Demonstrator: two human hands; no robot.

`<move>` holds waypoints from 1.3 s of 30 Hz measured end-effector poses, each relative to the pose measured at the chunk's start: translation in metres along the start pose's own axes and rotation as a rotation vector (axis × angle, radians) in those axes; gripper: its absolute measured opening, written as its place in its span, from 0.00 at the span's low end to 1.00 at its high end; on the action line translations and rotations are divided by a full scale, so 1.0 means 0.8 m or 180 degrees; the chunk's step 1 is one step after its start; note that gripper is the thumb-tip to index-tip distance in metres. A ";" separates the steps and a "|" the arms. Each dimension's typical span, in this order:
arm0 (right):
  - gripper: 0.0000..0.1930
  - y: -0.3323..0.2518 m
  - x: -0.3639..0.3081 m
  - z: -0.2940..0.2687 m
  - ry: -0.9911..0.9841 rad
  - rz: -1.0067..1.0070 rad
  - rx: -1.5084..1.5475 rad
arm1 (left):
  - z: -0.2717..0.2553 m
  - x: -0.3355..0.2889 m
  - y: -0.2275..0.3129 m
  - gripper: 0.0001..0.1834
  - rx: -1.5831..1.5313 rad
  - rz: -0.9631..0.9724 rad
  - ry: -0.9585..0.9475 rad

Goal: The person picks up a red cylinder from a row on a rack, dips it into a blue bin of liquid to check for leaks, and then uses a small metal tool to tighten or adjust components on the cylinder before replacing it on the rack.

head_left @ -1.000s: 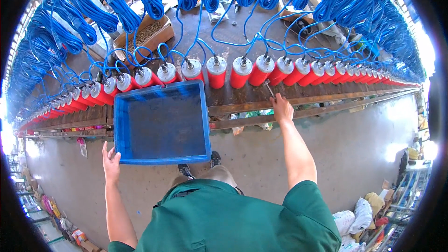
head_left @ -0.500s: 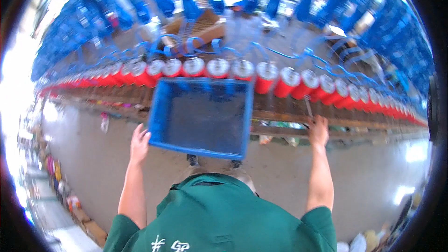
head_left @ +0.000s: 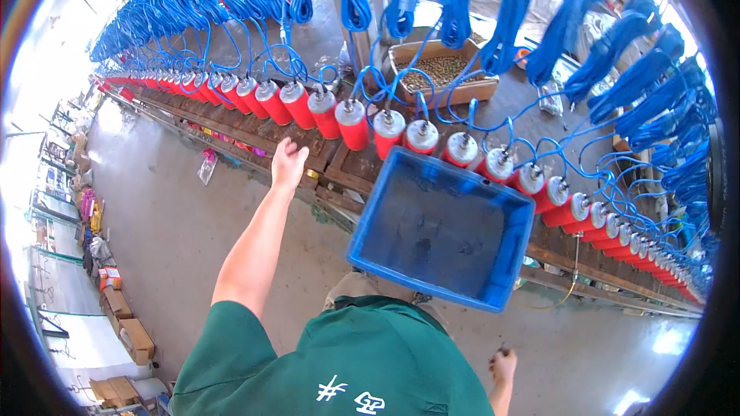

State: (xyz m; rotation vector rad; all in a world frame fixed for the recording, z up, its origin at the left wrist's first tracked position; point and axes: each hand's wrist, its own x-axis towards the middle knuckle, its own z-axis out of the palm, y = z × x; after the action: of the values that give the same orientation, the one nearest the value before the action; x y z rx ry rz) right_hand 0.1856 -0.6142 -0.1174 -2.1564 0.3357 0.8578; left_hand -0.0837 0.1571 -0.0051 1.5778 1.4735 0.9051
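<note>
My left hand [head_left: 289,162] is stretched forward with its fingers apart and nothing in it. It hovers at the front edge of the wooden bench [head_left: 331,177], just short of the row of red cylinders [head_left: 351,123] with silver caps and blue cables. My right hand [head_left: 502,366] hangs low by my side with curled fingers; it is too small to tell whether it holds anything. A blue plastic crate [head_left: 509,262], which looks empty, sits tilted in front of my chest, and neither hand touches it.
Bundles of coiled blue cable [head_left: 509,23] hang above the bench. A cardboard box of small brown parts [head_left: 443,69] stands behind the cylinders. A thin nozzle on a yellow hose [head_left: 574,262] dangles from the bench edge at right. Boxes [head_left: 127,331] line the concrete floor at left.
My left hand has left the crate's side and reached up to the bench edge. My right hand has dropped from the bench to my side. The view has swung to the left.
</note>
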 end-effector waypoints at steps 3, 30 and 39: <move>0.12 0.000 -0.078 0.067 -0.0218 0.0563 -0.0367 | 0.003 0.111 -0.030 0.50 0.0068 0.0541 0.0325; 0.10 -0.099 -0.174 0.159 -0.0883 0.0074 -0.0846 | -0.123 -0.021 0.090 0.33 -0.0091 0.0674 -0.0519; 0.08 -0.254 -0.243 0.081 -0.0934 -0.0970 -0.1830 | -0.075 -0.149 0.119 0.26 -0.2307 -0.1075 -0.1568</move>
State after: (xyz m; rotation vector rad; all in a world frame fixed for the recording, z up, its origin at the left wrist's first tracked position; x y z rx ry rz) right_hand 0.1103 -0.4378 0.0988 -2.4527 -0.4299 1.1691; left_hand -0.1046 0.0402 0.1078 0.8875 0.8733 0.6733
